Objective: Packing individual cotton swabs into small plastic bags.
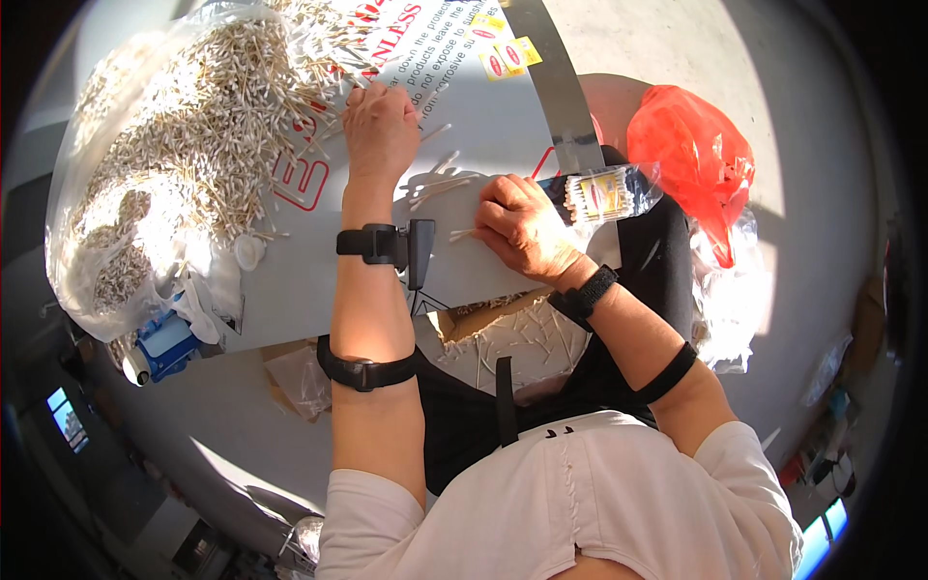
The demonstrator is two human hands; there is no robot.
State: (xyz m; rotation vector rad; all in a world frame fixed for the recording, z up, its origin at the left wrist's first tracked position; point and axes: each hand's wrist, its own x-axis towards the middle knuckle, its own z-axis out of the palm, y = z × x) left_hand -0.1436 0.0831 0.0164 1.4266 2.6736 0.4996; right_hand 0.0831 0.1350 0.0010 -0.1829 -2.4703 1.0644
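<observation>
A big heap of loose cotton swabs (pixel 203 116) spills from a clear plastic bag (pixel 72 193) over the left side of the grey tabletop (pixel 483 116). My left hand (pixel 380 130) is at the heap's right edge, its fingers curled closed; what they hold is hidden. Several stray swabs (pixel 440 188) lie between my hands. Closer to me, my right hand (pixel 525 227) rests low over the table with its fingers pinched, and the tip of a swab (pixel 460 234) sticks out from them. Just right of it lies a clear pack of swabs (pixel 599 196) with a yellow label.
Small yellow labels (pixel 507 56) lie at the table's far side. A red plastic bag (pixel 691 155) is at the right, above clear plastic wrapping (pixel 730 290). Below the front edge, an open cardboard box (pixel 522 338) holds more swabs. A blue-and-white object (pixel 164 343) is at the left corner.
</observation>
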